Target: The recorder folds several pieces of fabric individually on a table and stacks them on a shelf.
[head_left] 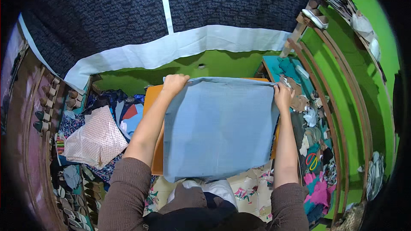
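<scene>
A large grey-blue piece of cloth (220, 128) hangs spread out in front of me, held up by its far edge. My left hand (174, 84) is closed on its upper left corner. At the upper right corner my right hand (283, 96) pinches the same edge. The cloth droops toward me and its lower edge hangs just above my lap. Behind and beneath it an orange tabletop (153, 102) shows along the left side and the far edge; the rest of that top is hidden by the cloth.
Left lies a heap of fabric with a pale dotted cloth (96, 137) on top. Shoes stand on a rack (45, 102) beyond it. Right, a teal side table (270, 66) carries scraps and scissors (312, 161). Wooden rails (342, 102) curve behind. A dark curtain (115, 13) hangs ahead.
</scene>
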